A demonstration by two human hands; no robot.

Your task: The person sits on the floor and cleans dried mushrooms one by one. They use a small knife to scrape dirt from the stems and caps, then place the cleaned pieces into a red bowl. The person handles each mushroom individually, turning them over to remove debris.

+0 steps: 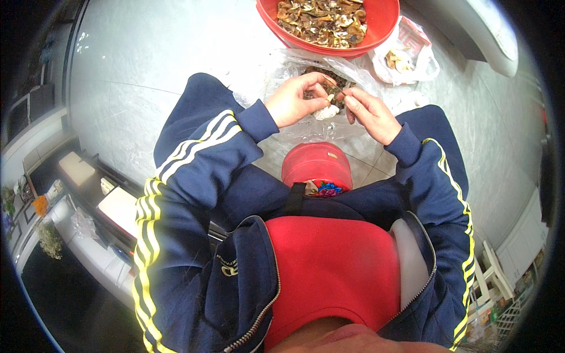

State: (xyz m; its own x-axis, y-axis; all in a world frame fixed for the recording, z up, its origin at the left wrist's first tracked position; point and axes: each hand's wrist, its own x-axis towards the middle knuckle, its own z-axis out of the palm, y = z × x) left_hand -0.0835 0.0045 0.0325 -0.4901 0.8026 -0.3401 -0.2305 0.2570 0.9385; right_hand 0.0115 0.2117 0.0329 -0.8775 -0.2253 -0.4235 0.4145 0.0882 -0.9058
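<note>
My left hand (pixel 300 100) pinches a pale mushroom piece (pixel 326 112) between thumb and fingers. My right hand (pixel 370 112) grips a thin, dark tool (pixel 336 86), whose far end reaches the left fingertips; its exact kind cannot be told. Both hands are above an open clear plastic bag (pixel 304 132) that holds dark, crumbly material, partly hidden by the fingers. Just beyond the bag, a red plastic basin (pixel 380 26) holds many brown and pale mushroom pieces (pixel 324 22).
A white and red plastic bag (pixel 423 48) with pale pieces lies right of the basin. A red round stool or container (pixel 315 163) stands between my knees. White furniture with a rounded edge (pixel 494 39) juts in at the upper right, above the grey tiled floor (pixel 132 57).
</note>
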